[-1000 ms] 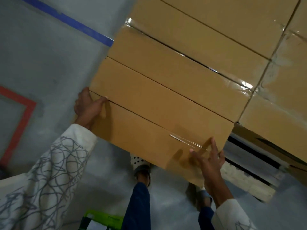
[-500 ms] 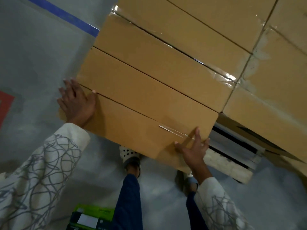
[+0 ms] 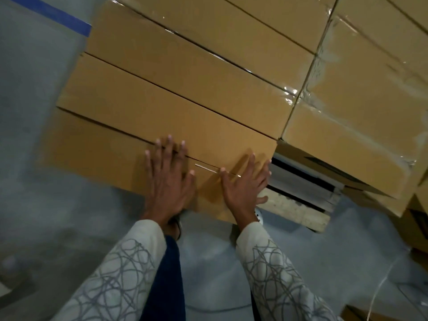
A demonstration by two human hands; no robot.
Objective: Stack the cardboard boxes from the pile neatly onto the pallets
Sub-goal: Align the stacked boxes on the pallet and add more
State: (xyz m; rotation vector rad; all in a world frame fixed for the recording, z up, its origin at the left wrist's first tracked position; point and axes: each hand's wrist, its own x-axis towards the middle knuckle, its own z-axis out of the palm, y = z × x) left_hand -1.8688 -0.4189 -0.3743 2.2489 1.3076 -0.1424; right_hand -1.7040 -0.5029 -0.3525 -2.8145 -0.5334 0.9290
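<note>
A long brown cardboard box (image 3: 92, 147) lies at the near edge of a row of similar boxes (image 3: 185, 72) stacked on a wooden pallet (image 3: 294, 212). My left hand (image 3: 169, 179) rests flat on the near box's top with fingers spread, fingertips reaching the seam to the box behind it. My right hand (image 3: 245, 181) lies flat beside it, near the box's right end, fingers apart. Neither hand grips anything. The near box overhangs the pallet toward me.
Plastic-wrapped boxes (image 3: 361, 107) fill the right side of the stack. A blue floor tape line (image 3: 58, 17) runs at the upper left. More cardboard (image 3: 416, 228) sits at the right edge. My legs and feet stand on grey concrete floor (image 3: 34, 205) below the box.
My left hand left the box's left end and moved to its top beside the right hand. The right hand shifted from the near corner onto the top. The view tilted closer.
</note>
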